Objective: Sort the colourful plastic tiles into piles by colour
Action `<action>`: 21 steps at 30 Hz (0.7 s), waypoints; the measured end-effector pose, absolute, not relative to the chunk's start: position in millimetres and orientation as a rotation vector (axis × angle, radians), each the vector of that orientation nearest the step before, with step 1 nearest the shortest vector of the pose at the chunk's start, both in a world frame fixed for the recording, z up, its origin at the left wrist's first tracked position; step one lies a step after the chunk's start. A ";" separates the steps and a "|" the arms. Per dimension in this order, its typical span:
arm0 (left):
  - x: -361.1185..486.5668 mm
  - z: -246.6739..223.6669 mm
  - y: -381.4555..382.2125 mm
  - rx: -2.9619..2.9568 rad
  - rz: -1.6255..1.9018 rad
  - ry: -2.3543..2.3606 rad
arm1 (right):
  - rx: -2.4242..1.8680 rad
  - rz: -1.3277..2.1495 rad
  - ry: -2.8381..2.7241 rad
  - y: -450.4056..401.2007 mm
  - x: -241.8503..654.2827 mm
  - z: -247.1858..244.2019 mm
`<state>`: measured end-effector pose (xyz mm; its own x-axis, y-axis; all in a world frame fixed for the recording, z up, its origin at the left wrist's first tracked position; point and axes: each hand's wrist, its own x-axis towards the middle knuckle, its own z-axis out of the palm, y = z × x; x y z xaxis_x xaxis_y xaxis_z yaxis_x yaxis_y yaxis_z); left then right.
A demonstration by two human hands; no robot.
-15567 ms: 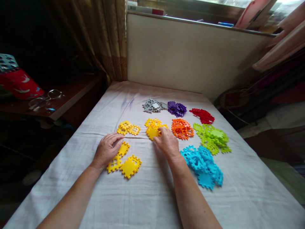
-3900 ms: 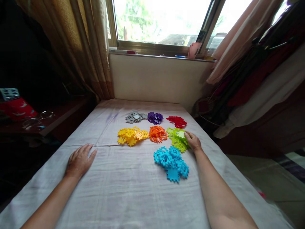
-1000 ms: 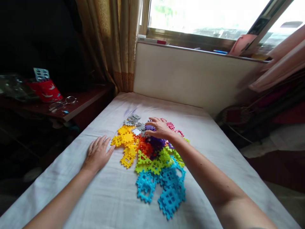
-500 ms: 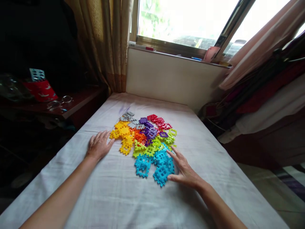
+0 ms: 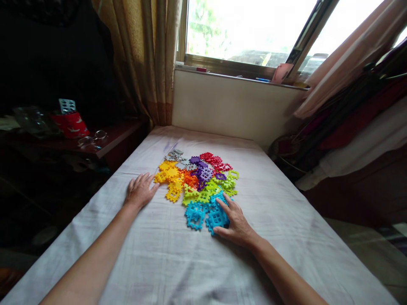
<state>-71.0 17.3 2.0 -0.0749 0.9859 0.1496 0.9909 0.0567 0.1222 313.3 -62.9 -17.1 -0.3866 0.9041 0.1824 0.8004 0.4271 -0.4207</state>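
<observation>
Flat plastic interlocking building pieces lie in a pile, grouped by colour. My right hand (image 5: 235, 222) rests over the right side of the blue pieces (image 5: 194, 214), fingers spread, hiding some of them. My left hand (image 5: 140, 190) lies flat on the sheet, its fingertips just left of the yellow pieces (image 5: 173, 193). Orange pieces (image 5: 190, 181) and purple pieces (image 5: 206, 173) fill the middle. Lime green pieces (image 5: 204, 196) sit behind the blue ones. Toward the back are grey pieces (image 5: 174, 154) and red pieces (image 5: 212, 159).
A pale sheet (image 5: 152, 258) covers the surface under the pile. On a dark side table at left stand a red container (image 5: 72, 125) and glasses (image 5: 93, 138). Clothes (image 5: 365, 144) hang at right. A window (image 5: 241, 34) and curtain (image 5: 143, 63) are behind.
My right hand has shifted left, farther over the blue pieces. My left hand stays beside the yellow pieces. The whole view has turned slightly left.
</observation>
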 end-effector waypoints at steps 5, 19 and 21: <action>-72.1 0.3 18.5 -2.112 -0.314 -2.249 | -1.403 0.356 -2.186 -58.8 301.0 -23.0; -71.6 0.5 17.3 -2.122 -0.323 -2.248 | -1.438 0.282 -1.699 -26.0 257.9 -29.7; -71.9 -0.4 17.5 -2.130 -0.330 -2.249 | -1.447 0.284 -1.659 -23.0 253.5 -29.2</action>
